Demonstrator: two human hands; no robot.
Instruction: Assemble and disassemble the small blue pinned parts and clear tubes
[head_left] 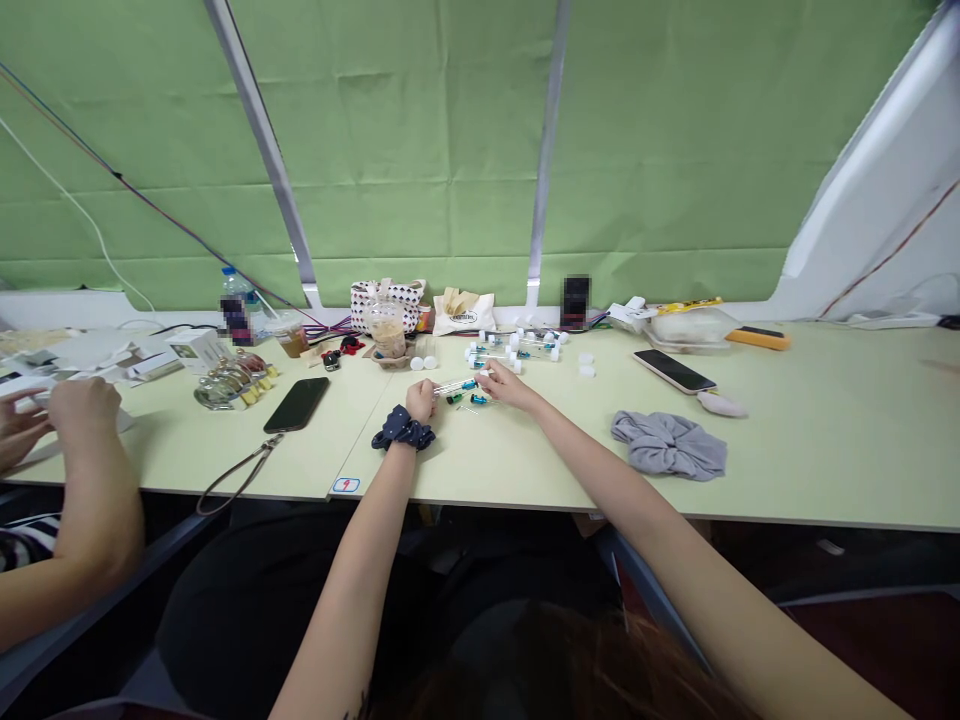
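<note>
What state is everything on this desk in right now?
left hand, closed around clear tube
right hand, fingertips at tube's blue end, grip unclear
dark scrunchie, worn on left wrist
black phone, lying flat
iced drink cup, upright, lidded
grey scrunchie, loose on table

The table (825,450) is smooth and matt. At centre lies a clear, shiny tube (455,386), and left of it a glossy black phone (297,404). Right of centre lies soft grey cloth (667,443). A creased green fabric backdrop (420,130) fills the top.
</note>
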